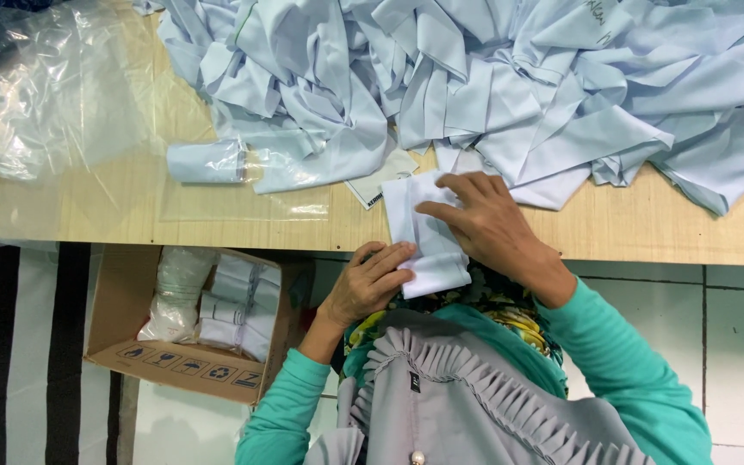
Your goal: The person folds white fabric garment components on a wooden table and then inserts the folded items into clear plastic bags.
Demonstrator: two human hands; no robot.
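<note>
Both teal-sleeved arms are seen reaching forward. One folded white cloth piece [428,237], overhanging the worktop [647,232] edge, is pinched at its lower corner by the left hand [370,284] and pressed flat under the right hand [484,220]. Beyond, a heap of pale blue garments [492,86] is piled; a cardboard box [191,366] sits on the floor to the left.

Garment packing workshop, heaped pale shirts [510,86], plastic bags [45,95], carton [174,362]
</note>
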